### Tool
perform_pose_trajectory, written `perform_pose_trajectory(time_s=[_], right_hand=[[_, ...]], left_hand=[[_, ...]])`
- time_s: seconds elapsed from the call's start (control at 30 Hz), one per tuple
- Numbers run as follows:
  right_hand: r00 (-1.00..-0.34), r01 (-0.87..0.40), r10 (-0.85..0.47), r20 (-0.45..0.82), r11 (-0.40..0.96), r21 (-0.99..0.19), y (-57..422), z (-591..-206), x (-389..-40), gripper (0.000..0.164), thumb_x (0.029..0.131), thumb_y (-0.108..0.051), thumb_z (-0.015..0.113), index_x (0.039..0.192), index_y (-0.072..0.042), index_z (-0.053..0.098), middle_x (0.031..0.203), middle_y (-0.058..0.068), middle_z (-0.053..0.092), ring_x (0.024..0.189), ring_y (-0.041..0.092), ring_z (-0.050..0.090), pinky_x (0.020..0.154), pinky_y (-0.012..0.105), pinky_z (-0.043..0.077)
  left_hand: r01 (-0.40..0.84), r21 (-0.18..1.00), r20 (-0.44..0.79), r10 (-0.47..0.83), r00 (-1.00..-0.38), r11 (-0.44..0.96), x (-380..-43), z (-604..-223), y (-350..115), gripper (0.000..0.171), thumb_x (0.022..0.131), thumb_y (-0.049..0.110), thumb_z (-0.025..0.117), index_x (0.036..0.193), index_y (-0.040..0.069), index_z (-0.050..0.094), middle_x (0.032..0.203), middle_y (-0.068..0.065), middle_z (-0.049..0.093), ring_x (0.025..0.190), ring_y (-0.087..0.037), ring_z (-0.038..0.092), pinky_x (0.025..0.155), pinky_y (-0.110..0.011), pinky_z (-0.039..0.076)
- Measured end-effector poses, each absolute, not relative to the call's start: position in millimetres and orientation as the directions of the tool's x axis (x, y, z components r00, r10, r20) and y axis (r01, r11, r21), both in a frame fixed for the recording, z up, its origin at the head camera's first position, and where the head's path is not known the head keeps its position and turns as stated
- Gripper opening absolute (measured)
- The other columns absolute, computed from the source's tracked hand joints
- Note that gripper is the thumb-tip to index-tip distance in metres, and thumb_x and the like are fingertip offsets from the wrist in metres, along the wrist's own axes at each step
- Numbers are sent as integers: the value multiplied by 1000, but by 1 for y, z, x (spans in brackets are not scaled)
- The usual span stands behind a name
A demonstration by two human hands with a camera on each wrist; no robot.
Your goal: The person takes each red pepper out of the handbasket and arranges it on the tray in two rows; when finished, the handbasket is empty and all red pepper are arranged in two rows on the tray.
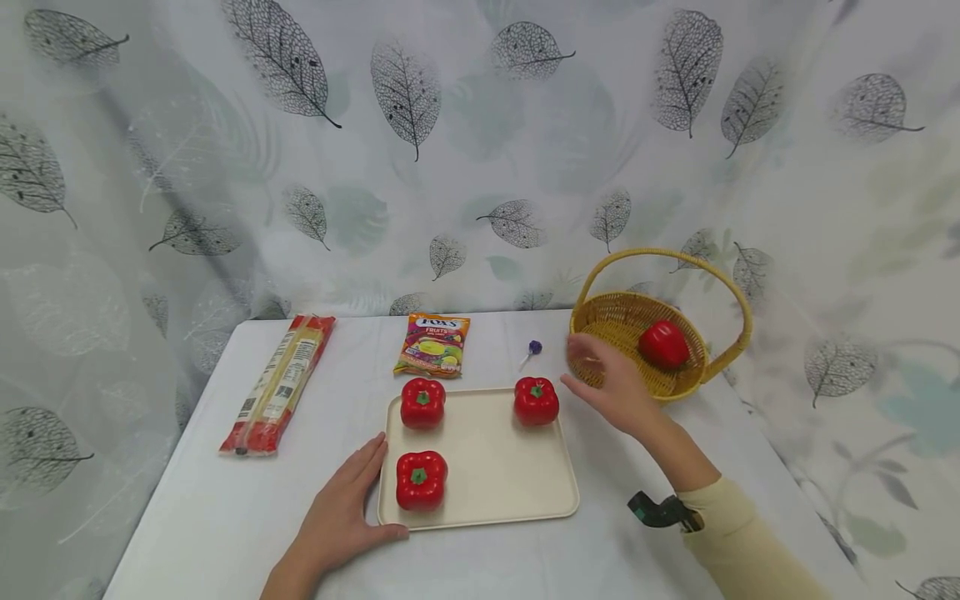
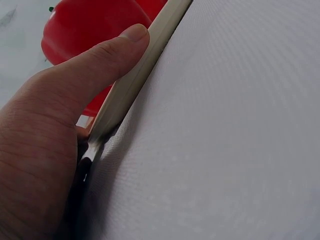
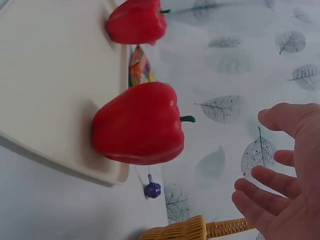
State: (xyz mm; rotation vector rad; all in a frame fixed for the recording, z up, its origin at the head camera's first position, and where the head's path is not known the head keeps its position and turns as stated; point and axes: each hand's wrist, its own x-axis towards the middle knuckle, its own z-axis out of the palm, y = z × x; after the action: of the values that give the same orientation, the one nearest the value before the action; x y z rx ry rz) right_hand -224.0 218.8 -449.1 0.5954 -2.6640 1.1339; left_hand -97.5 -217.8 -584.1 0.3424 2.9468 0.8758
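Note:
A cream tray (image 1: pixel 498 467) carries three red bell peppers with green stems: one at the back left (image 1: pixel 422 404), one at the front left (image 1: pixel 421 482) and one at the back right (image 1: pixel 536 402). My left hand (image 1: pixel 339 507) rests at the tray's front left corner, its fingers along the left side and its thumb (image 2: pixel 117 52) against the front rim. Between the back right pepper and a yellow wicker basket (image 1: pixel 611 321), my right hand (image 1: pixel 624 392) hovers with spread fingers, holding nothing. A fourth red pepper (image 1: pixel 663 345) lies inside the basket.
Behind the tray lie a bag of Fox's fruit candy (image 1: pixel 433 346) and a small purple lollipop (image 1: pixel 533 348). A long red-ended pack of noodles (image 1: pixel 279 385) lies on the left of the white table (image 1: pixel 195 517). A leaf-patterned curtain (image 1: pixel 465 167) hangs behind.

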Motion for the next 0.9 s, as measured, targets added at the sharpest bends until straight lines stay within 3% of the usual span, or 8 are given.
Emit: perform_pose_trajectory(time_s=[0.4,0.9], right_hand=[[-925,-373,-232,302,713,-593,240,-445,-245,59,94,-17,87,145,-5,61,138,17,68,129,35,64,105,57,56],[-965,-254,-177,191,804,-537,272,-435,-273,61,102,-25,77,154,-4,54,149,20,60,136,43,57,111,63,49]], left_hand=[[190,548,17,216,-976,815,-98,-585,-218,139,62,91,78,174,26,28,177,5,30,160,-26,32,118,-59,44],[212,539,40,227,-973,815,-97,-585,-218,136,66,92,76,174,24,28,177,2,31,159,-28,34,117,-59,44]])
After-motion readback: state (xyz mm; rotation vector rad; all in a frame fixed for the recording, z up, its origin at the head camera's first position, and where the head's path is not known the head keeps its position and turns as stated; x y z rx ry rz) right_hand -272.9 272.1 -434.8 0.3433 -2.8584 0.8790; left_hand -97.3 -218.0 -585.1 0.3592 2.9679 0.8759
